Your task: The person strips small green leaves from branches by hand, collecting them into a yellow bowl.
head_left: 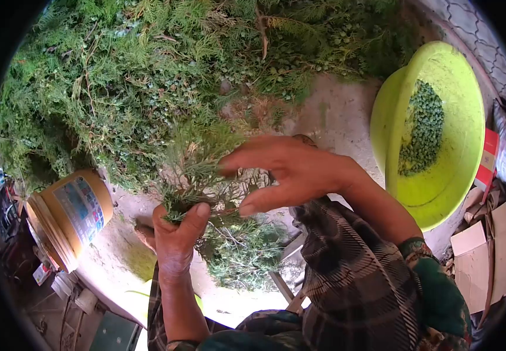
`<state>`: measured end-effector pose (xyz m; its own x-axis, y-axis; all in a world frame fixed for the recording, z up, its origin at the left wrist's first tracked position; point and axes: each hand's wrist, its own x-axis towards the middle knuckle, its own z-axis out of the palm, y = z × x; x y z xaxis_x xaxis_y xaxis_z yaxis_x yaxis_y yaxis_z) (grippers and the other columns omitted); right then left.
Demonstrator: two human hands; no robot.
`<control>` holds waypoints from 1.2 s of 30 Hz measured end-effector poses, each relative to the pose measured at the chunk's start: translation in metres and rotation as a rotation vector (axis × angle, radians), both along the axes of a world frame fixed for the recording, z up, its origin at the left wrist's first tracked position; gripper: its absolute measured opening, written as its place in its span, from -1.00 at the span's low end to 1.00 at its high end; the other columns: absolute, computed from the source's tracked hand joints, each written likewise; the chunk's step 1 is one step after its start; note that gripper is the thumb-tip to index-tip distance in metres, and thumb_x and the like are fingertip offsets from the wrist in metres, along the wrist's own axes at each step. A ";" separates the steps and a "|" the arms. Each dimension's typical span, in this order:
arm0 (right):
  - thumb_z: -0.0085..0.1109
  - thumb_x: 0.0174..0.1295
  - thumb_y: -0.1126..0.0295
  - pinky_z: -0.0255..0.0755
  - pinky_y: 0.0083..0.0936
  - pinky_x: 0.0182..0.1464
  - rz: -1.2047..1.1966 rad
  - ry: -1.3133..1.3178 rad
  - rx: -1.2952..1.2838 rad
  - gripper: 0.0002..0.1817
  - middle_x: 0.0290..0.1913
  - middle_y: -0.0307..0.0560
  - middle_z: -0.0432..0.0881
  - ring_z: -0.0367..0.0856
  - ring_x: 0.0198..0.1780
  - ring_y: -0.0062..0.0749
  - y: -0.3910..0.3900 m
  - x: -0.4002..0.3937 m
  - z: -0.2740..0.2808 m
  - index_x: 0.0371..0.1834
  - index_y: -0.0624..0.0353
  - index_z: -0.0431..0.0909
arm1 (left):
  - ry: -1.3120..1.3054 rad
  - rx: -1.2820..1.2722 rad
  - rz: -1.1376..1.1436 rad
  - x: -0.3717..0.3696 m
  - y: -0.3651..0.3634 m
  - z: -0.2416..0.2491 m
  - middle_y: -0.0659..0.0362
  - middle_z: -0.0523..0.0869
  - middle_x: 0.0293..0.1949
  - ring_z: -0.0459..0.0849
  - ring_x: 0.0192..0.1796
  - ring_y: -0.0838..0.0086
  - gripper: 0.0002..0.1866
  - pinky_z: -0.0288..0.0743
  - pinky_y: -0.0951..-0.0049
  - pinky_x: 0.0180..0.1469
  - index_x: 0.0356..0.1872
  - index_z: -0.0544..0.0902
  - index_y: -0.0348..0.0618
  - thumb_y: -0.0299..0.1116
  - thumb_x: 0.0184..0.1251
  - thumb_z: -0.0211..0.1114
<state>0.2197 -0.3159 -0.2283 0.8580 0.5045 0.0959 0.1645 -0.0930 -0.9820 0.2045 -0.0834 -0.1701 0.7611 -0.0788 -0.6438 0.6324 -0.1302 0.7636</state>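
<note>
My left hand (177, 243) is closed round a leafy evergreen sprig (197, 175), thumb pressed on its stems. The sprig's scaly green foliage fans out upward and to the right of the fist. At its right side is my right hand (299, 167), with thumb and fingers spread apart and nothing visible between them; the fingertips overlap the sprig's edge. Below both hands, more cut evergreen sprigs (247, 257) lie on the ground. A large heap of evergreen branches (147, 76), dotted with small bluish-green cones, covers the ground beyond the hands.
To the right, a lime-green basin (463, 190) stands tilted, with many small green cones (425, 131) inside. A yellow-orange bucket (80, 202) is at the left. Cardboard pieces (475, 257) and a red box (488, 155) lie at the right edge. A plaid cloth covers my lap.
</note>
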 end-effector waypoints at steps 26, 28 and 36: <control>0.25 0.17 0.39 0.47 -0.64 -0.28 -0.273 0.862 0.710 -0.79 -0.32 -0.22 0.58 0.55 -0.34 -0.61 0.013 0.002 -0.036 -0.20 0.20 0.47 | -0.035 0.108 0.175 0.002 0.009 -0.008 0.29 0.65 -0.49 0.52 -0.50 0.66 -0.76 0.35 0.70 -0.46 -0.36 0.64 -0.20 -0.46 -0.06 0.52; 0.14 0.24 0.32 0.56 -0.53 -0.27 -0.392 0.923 0.837 -0.78 -0.29 -0.09 0.58 0.62 -0.31 -0.46 0.005 0.002 -0.037 -0.18 0.22 0.45 | -0.042 0.049 0.249 0.002 0.008 -0.005 0.31 0.61 -0.53 0.46 -0.58 0.68 -0.74 0.25 0.70 -0.58 -0.36 0.62 -0.17 -0.46 -0.09 0.53; -0.03 0.34 0.08 0.46 -0.60 -0.58 -0.029 1.061 0.786 -0.58 -0.38 -0.10 0.56 0.55 -0.48 -0.57 0.022 -0.006 -0.030 -0.20 0.30 0.54 | 0.021 0.016 0.172 0.003 0.013 -0.005 0.35 0.51 -0.53 0.34 -0.62 0.70 -0.57 0.16 0.70 -0.65 -0.15 0.52 -0.13 -0.36 -0.05 0.51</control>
